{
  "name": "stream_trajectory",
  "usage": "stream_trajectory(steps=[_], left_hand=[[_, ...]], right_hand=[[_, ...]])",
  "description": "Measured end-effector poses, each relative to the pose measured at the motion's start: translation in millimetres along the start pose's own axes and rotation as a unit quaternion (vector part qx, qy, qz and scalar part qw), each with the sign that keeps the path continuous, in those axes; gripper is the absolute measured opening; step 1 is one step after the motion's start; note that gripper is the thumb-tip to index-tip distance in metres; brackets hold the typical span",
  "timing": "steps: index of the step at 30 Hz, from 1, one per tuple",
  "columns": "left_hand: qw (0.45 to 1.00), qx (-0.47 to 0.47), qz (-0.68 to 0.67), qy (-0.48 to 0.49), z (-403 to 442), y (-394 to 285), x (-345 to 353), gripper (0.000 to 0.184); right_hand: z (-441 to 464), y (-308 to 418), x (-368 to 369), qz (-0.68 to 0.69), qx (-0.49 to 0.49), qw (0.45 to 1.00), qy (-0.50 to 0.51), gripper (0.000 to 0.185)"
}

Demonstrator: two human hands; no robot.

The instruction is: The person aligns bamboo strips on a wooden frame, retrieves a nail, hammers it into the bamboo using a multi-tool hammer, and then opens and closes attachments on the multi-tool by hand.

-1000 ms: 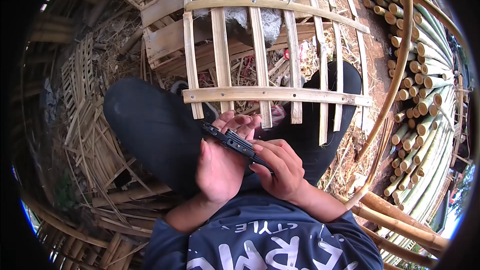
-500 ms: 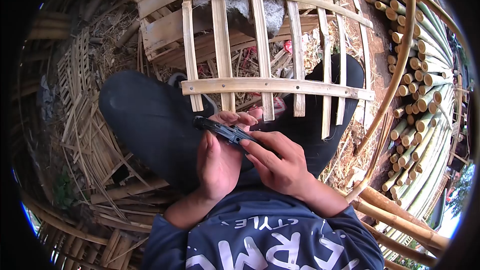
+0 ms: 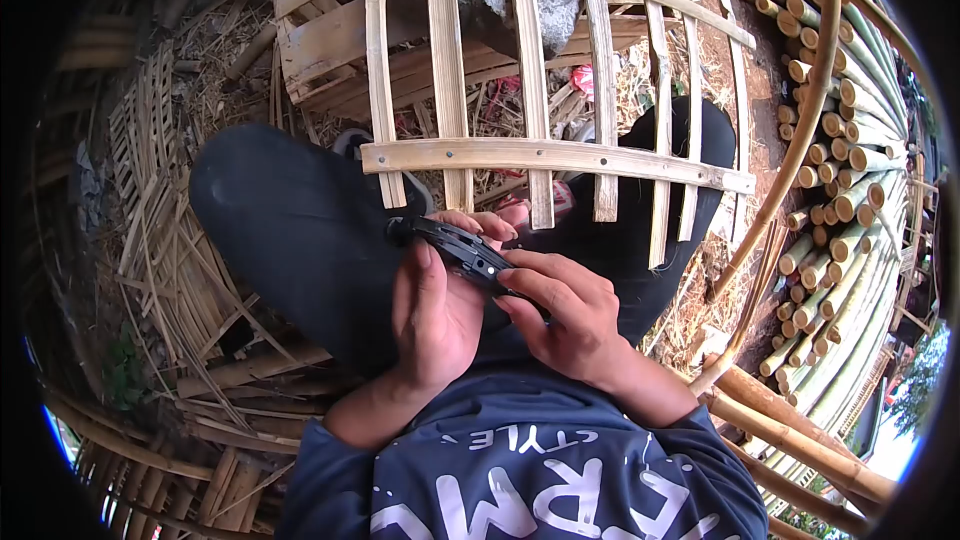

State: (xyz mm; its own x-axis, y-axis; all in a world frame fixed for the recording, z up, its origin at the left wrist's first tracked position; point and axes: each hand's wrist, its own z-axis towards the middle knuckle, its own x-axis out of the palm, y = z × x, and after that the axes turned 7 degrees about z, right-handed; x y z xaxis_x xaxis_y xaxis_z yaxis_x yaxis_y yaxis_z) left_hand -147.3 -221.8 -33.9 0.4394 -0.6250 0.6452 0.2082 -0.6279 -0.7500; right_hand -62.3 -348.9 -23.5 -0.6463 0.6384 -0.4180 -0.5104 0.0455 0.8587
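A black hand tool, its exact kind hard to make out, lies slantwise between my two hands over my lap. My left hand cradles its far end, thumb on the near side and fingers behind it. The fingers and thumb of my right hand pinch the tool's other end. Just beyond my hands is a lattice of flat bamboo slats, fastened with small nails along two crosspieces. Its lower slat ends hang over my crossed legs.
A grey stone block rests on a wooden slatted crate behind the lattice. Cut bamboo poles are stacked at the right, beside a curved pole. Split bamboo strips litter the left ground.
The lattice, crate and stone appear higher in view. The black tool has turned a little in my hands, and my left thumb has come up against its side.
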Motion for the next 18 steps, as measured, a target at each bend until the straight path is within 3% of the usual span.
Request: stream_trajectory(steps=[14, 18], left_hand=[[0.998, -0.036, -0.041, -0.033, -0.7, -2.0, -0.1, 0.04], [0.999, -0.003, -0.04, -0.004, -1.0, 4.4, -8.8, 0.042]], right_hand=[[-4.0, -3.4, 2.8, 0.061, 0.025, 0.998, -0.024, 0.035], [-2.3, -4.0, -0.3, 0.049, 0.017, 0.999, 0.007, 0.039]])
